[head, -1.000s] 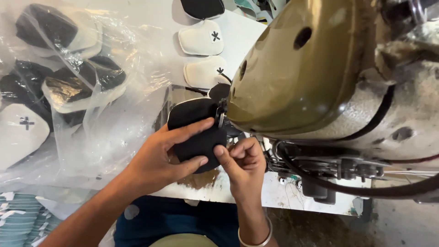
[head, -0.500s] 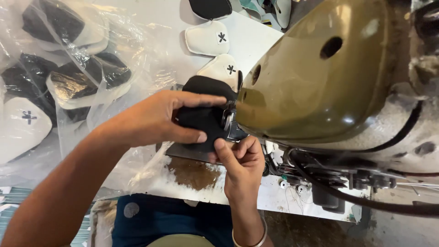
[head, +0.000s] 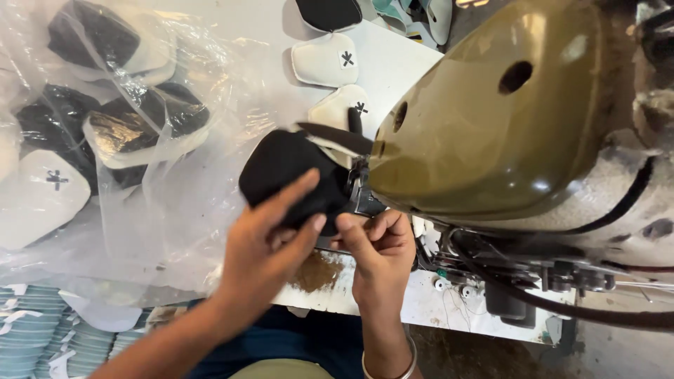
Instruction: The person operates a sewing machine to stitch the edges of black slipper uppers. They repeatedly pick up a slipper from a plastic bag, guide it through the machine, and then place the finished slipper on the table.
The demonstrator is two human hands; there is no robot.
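Observation:
A black padded fabric piece (head: 281, 172) lies at the needle area of an olive-green sewing machine (head: 491, 119). My left hand (head: 263, 245) rests on the piece's near edge, fingers spread over it and pressing it down. My right hand (head: 379, 245) pinches the same piece's edge right beside the presser foot (head: 359, 189). A black strap (head: 333, 135) runs from the piece toward the machine head.
A clear plastic bag (head: 105, 140) of black and white padded pieces fills the left. White padded pieces with small black marks (head: 326, 60) lie on the white table (head: 393, 63) behind the work. Striped teal parts (head: 35, 316) are stacked at the lower left. Black cables (head: 562, 309) run below the machine.
The black piece has turned and shifted left under the needle. My left hand has slid from on top of it down to its near edge. My right hand stays by the presser foot.

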